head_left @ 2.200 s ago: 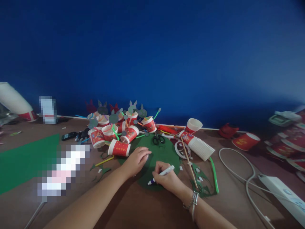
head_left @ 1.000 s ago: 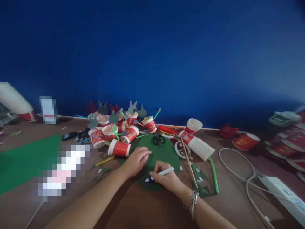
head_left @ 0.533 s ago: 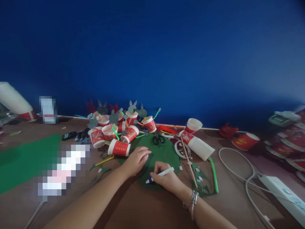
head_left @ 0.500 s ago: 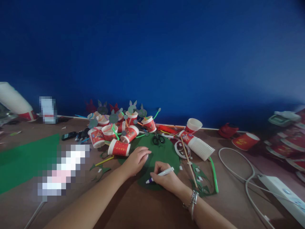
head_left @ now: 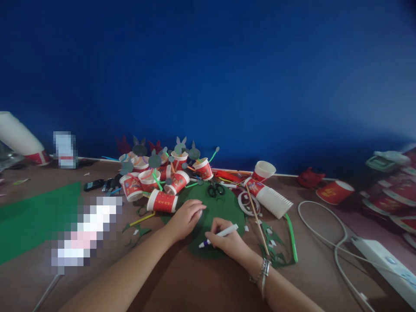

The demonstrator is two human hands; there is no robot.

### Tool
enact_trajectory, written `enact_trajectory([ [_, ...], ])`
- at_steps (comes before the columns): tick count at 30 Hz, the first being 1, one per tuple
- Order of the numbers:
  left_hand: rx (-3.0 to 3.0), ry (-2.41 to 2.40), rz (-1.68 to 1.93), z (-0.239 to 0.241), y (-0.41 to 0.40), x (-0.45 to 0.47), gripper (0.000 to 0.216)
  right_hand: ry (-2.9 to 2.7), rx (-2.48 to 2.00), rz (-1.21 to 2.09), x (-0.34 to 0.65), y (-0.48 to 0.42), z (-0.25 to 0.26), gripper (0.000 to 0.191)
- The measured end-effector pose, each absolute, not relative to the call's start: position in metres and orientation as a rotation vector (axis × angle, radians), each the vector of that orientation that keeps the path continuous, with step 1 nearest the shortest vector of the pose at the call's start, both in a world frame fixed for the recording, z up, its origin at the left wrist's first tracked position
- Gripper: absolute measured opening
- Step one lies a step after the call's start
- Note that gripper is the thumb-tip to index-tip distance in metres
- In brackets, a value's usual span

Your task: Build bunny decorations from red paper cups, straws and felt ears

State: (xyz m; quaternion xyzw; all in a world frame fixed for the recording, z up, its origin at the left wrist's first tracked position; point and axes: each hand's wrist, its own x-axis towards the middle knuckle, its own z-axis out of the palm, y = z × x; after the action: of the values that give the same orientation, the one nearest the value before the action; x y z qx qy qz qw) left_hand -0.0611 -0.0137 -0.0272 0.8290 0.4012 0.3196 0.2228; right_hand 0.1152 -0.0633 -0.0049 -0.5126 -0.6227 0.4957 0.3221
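A white marker (head_left: 227, 230) with a purple tip end is gripped in my right hand (head_left: 229, 240), its tip pointing down and left at the near part of a green paper sheet (head_left: 224, 208). My left hand (head_left: 188, 219) rests palm-down on the left side of that sheet, fingers stretched loosely and close together; its thumb is mostly hidden. Black-handled scissors (head_left: 216, 190) lie on the far part of the green paper. Just beyond my left hand, a red paper cup (head_left: 162, 202) lies on its side.
Several red cups with grey animal-ear cutouts (head_left: 154, 159) crowd the back. A stack of paper cups (head_left: 273, 199), a wooden stick (head_left: 258, 221) and green scraps (head_left: 276, 247) lie to the right. Farther right are a white cable (head_left: 336, 242) and a power strip (head_left: 383, 260). Green card (head_left: 39, 219) lies left.
The marker's tip has risen very slightly and its back end has shifted a little up and right. My left hand and the objects around it stay put.
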Motion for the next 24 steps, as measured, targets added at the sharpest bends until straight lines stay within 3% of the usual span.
enact_trajectory([
  [16,2.284,1.104,0.897,-0.0268,-0.0137,-0.0608,0.030,-1.760,-1.355,1.136,0.1159,-0.0630,-0.0110,0.022],
  [24,2.296,1.096,0.883,-0.0263,-0.0138,-0.0611,0.030,-1.649,-1.336,1.252,0.1163,-0.0617,-0.0084,0.021],
])
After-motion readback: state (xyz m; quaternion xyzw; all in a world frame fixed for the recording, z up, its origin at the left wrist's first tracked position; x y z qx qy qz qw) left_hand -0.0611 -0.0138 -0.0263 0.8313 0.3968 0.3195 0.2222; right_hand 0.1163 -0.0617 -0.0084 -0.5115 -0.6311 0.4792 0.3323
